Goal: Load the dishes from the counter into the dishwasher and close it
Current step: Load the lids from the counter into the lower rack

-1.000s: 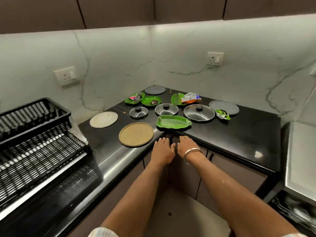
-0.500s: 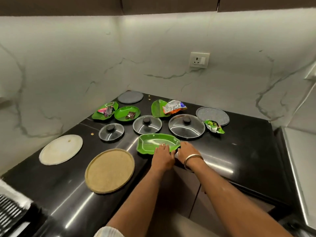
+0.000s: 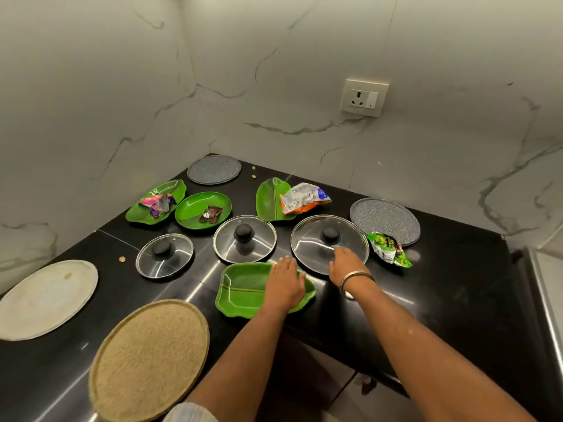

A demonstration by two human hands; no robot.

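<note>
Black corner bench (image 3: 457, 300) under marbled walls: my left hand (image 3: 285, 284) lies flat on the green leaf-shaped tray (image 3: 243, 289); my right hand (image 3: 345, 264), fingers relaxed, touches the largest glass lid (image 3: 316, 239).

I can read no text here. The silver and orange wrapper (image 3: 304, 198) lying on the leaf-shaped green plate (image 3: 268, 199) carries print, but it is too blurred to make out. The green packet (image 3: 388, 248), just right of that plate past the big glass lid (image 3: 316, 242), has lettering too small to read.
</note>
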